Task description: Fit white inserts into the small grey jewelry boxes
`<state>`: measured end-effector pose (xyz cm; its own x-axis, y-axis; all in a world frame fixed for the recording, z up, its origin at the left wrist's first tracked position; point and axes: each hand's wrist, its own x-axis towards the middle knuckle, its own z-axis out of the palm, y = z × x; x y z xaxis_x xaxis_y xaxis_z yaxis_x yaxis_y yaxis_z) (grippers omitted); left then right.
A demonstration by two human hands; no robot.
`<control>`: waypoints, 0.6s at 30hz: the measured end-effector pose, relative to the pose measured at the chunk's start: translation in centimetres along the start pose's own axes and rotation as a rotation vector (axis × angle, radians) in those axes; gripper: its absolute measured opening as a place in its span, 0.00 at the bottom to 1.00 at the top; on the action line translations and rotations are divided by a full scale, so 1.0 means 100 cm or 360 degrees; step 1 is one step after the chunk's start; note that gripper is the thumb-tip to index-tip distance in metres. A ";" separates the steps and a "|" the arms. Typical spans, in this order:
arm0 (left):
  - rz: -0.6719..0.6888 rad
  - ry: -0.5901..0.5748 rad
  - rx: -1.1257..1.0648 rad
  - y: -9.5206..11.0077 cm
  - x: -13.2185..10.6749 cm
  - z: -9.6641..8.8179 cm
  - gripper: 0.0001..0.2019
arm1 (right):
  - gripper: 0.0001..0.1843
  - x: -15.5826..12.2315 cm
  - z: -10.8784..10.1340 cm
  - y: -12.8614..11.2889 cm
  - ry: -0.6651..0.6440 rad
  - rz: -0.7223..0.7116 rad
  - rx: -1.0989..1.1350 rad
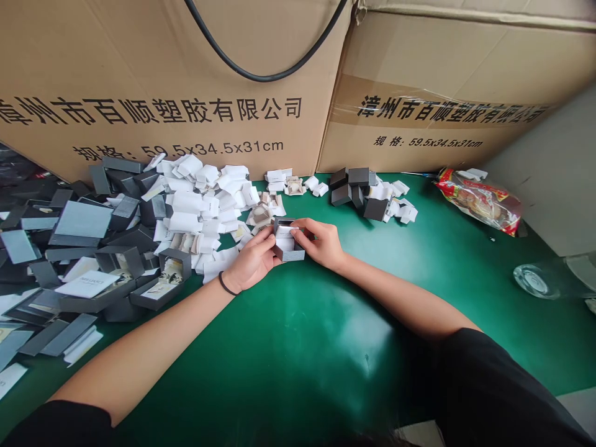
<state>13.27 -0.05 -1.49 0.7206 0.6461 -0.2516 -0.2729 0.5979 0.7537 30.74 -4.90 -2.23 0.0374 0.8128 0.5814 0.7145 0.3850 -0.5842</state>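
Observation:
A small grey gift box (290, 254) stands open between my hands, its lid tilted back and a white insert (285, 234) inside. My left hand (254, 261), with a black band at the wrist, is closed round the box's left side. At the box's right side, the curled fingers and thumb of my right hand (321, 242) pinch the edge of the white insert. Exactly how the fingertips sit on it is partly hidden. Just left of my left hand lies a heap of folded white card inserts (186, 203).
Dark grey boxes (84, 220) pile up at the left, some open. A few dark boxes (358, 177) sit beyond my right hand. Cardboard cartons (233, 133) wall off the back of the green table (302, 360). A red snack packet (484, 202) and a glass (535, 280) are at right.

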 end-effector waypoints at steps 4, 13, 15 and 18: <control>-0.0001 0.0019 -0.0014 0.000 0.000 0.000 0.13 | 0.12 0.000 0.001 0.002 0.0014 -0.0103 -0.0078; 0.0010 0.0011 -0.0031 0.000 0.000 -0.001 0.13 | 0.11 0.002 0.000 0.005 0.0004 -0.0351 -0.0444; 0.0018 0.0002 -0.0032 0.000 0.001 -0.001 0.13 | 0.11 0.002 -0.002 0.007 0.0031 -0.0437 -0.0561; 0.0017 -0.0011 -0.0017 0.000 0.000 -0.001 0.14 | 0.13 0.004 -0.005 0.012 -0.0030 -0.0563 -0.0739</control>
<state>13.23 0.03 -1.55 0.7222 0.6489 -0.2395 -0.2870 0.5962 0.7498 31.97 -4.37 -2.38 -0.2687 0.6788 0.6834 0.9128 0.4059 -0.0443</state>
